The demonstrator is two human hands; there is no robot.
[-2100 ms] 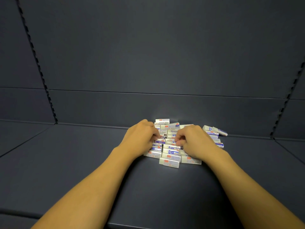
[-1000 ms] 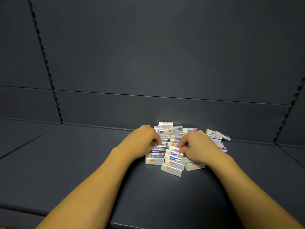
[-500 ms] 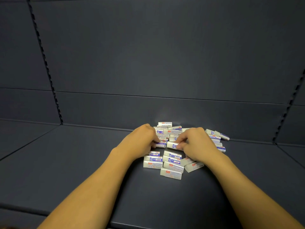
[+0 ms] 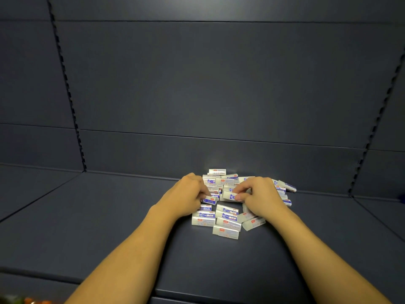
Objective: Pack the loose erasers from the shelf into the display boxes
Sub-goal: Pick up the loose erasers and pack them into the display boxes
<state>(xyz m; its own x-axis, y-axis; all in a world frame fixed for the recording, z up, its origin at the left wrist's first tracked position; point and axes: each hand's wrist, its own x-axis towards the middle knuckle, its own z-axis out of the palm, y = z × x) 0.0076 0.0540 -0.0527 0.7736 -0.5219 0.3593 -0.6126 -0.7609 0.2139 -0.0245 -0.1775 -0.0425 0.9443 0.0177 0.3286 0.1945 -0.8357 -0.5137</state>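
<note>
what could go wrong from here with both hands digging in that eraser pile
1. The heap of small white wrapped erasers with blue and red labels lies loose; pulling one out may scatter its neighbours across the dark grey shelf.
2. The left hand and right hand each pinch one eraser side by side, so they may bump and lose grip.
3. No display box is in view, so the held erasers have nowhere visible to go.

The loose erasers (image 4: 226, 216), small white blocks in white-and-blue sleeves with red marks, are lying heaped between and beyond my hands. My left hand (image 4: 186, 198) is pinching one eraser (image 4: 209, 200); my right hand (image 4: 262, 197) is pinching another eraser (image 4: 230, 195). Neat rows are sitting just nearer than my fingers.
</note>
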